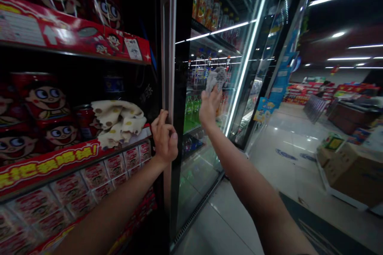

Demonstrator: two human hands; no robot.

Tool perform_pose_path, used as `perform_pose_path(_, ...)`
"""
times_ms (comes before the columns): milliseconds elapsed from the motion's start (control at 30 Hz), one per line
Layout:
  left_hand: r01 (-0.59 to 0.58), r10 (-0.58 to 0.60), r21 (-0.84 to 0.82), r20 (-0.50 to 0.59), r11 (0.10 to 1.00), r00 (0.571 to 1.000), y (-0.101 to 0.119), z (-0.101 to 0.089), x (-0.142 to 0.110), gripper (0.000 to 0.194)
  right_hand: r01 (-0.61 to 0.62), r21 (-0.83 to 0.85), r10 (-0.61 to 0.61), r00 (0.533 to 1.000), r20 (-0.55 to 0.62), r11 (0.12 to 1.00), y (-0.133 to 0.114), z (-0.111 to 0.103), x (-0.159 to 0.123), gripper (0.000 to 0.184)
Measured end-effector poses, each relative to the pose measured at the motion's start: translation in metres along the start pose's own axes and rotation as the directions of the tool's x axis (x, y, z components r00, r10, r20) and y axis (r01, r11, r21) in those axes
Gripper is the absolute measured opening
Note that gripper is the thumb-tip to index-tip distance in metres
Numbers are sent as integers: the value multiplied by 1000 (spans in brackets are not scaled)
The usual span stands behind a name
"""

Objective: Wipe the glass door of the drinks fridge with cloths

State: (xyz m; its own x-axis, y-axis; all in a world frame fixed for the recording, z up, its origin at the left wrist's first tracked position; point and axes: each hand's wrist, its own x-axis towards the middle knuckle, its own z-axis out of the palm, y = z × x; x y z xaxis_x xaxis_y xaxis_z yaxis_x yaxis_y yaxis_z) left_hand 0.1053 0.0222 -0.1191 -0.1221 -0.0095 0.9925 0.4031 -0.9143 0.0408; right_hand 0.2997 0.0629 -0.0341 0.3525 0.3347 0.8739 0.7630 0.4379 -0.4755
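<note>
My right hand (pixel 209 107) presses a crumpled grey-and-white cloth (pixel 217 77) to the glass door (pixel 197 159) of a drinks cooler, arm stretched forward. My left hand (pixel 165 137) has its fingers curled on the edge of the door frame (pixel 171 67), low on its long metal upright. Just left of that hand, a cream cloth with yellow and brown spots (pixel 118 121) lies bunched on a shelf edge, apart from my fingers. Through the glass show orange-drink bottles (pixel 206 6) on an upper shelf and green bottles (pixel 192 107) lower down.
Shelves on the left carry red cartoon-face cans (pixel 49 95) and small printed cartons (pixel 92 175). At right, cardboard boxes (pixel 356 163) stand on a low white platform. Tiled floor (pixel 221 219) runs below the cooler, with a dark mat (pixel 323 223) at lower right.
</note>
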Motion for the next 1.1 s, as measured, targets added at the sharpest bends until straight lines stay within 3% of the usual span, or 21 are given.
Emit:
perform_pose_path(133, 14, -14, -13, -3, 1000, 1000, -3, 1, -1, 28, 172, -25, -172, 985, -6, 985, -70, 4, -57, 63)
perform_pose_path(267, -5, 4, -37, -16, 999, 1000, -7, 1, -2, 50, 285, 13, -286, 958, 32, 958, -111, -5, -89, 70)
perform_pose_path(333, -18, 18, -46, 0, 999, 1000, -7, -2, -1, 61, 319, 49, -321, 946, 37, 946, -117, -10, -93, 67)
perform_pose_path(500, 13, -12, -11, 118, 1000, 993, 0, -12, 5, 47, 394, 67, -397, 918, 29, 917, -106, -19, -88, 55)
perform_pose_path(633, 17, -27, 42, 245, 999, 969, 3, -21, 10, 48, 394, 56, -396, 918, 37, 918, -101, -29, -87, 48)
perform_pose_path(800, 53, -54, 11, 251, 999, 966, 6, -26, 12, 37, 370, 115, -379, 923, 71, 922, -109, -43, -91, 48)
perform_pose_path(900, 43, -33, -36, 249, 998, 968, 5, -26, 11, 38, 289, 208, -320, 938, 132, 934, -115, -52, -91, 46)
perform_pose_path(967, 72, -52, -71, 252, 995, 966, 4, -26, 11, 40, 81, 343, -171, 956, 239, 936, -118, -58, -88, 39)
perform_pose_path(1000, 105, -77, -97, 253, 990, 964, 4, -26, 10, 42, -82, 406, -63, 941, 332, 910, -119, -61, -86, 34)
perform_pose_path(1067, 190, -148, -151, 254, 970, 956, 6, -27, 11, 46, -388, 447, 109, 840, 531, 806, -118, -67, -81, 30)
perform_pose_path(1100, 228, -180, -174, 256, 958, 950, 8, -29, 12, 48, -469, 440, 147, 794, 590, 765, -117, -70, -79, 31)
